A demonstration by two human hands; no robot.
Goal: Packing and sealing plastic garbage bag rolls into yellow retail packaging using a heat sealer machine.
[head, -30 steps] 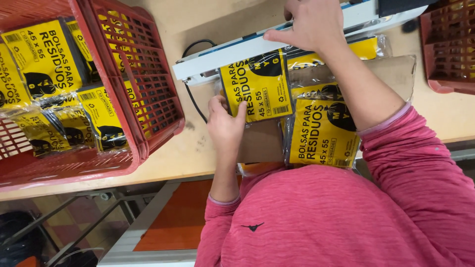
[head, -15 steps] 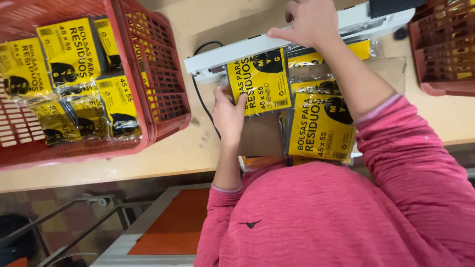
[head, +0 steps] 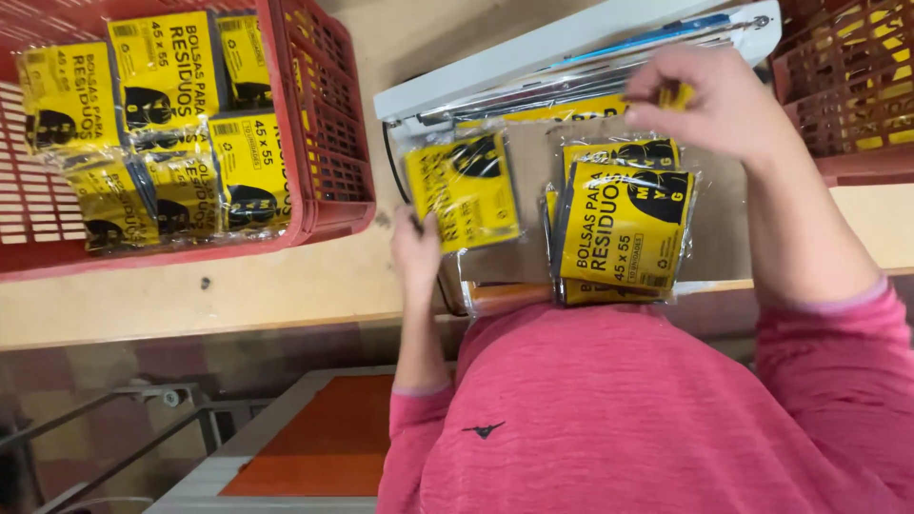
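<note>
My left hand [head: 416, 255] pinches the lower corner of a yellow packet [head: 464, 188] lying flat below the white sealer [head: 571, 48]. My right hand [head: 719, 100], fingers curled, feeds another packet's edge in. Next, I reckon: press the bar down squarely.

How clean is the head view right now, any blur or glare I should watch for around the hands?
Head view: the right hand is smeared by motion blur at the white sealer bar; the left hand is sharp beside a yellow packet; glare streaks the wrap of the packet stack; light is even, with sharp packets in the red crate.
</note>
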